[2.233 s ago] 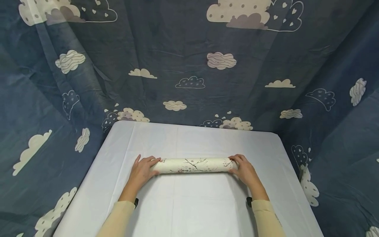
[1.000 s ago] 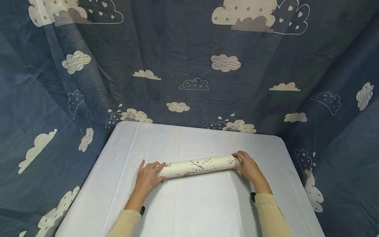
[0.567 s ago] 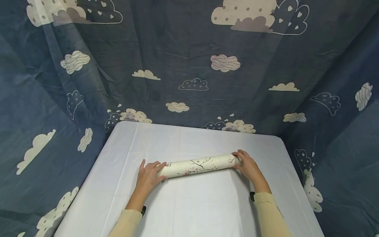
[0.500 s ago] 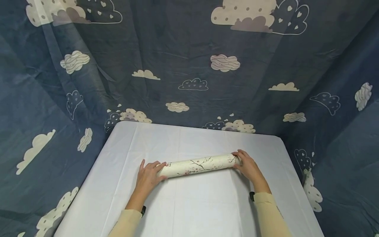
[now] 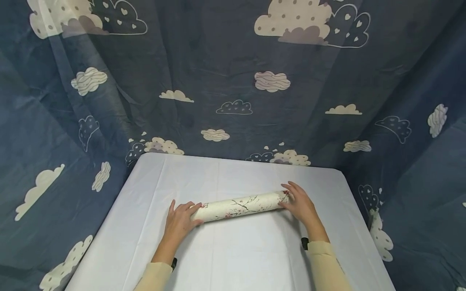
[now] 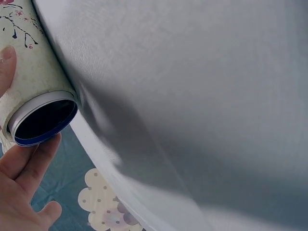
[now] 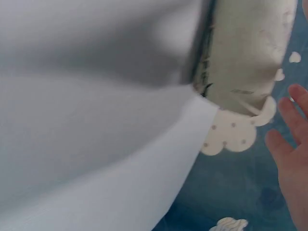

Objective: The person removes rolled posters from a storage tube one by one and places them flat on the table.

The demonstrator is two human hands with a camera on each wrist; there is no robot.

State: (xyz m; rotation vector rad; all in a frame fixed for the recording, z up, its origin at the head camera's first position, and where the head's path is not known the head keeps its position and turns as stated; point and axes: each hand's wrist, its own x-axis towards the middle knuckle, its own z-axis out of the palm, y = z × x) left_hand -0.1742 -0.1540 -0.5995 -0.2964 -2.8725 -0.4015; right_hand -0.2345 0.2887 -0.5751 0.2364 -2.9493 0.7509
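I observe a cream roll with a blossom print lying slightly slanted across the middle of the white worktop. My left hand cups its left end, fingers relaxed; my right hand rests on its right end with fingers extended, gripping nothing.

The roll looked like matt cream paper, printed with thin dark twigs and pink blossom; its open end showed a smooth, pale inner tube with a blue rim. The surface wore a thin white sheet, smooth and faintly sheeny, with soft fold creases. The backdrop, across the upper frame, was dull blue non-woven cloth, wrinkled, printed with cream clouds. The sleeves, lower frame, were soft, matt beige knit.
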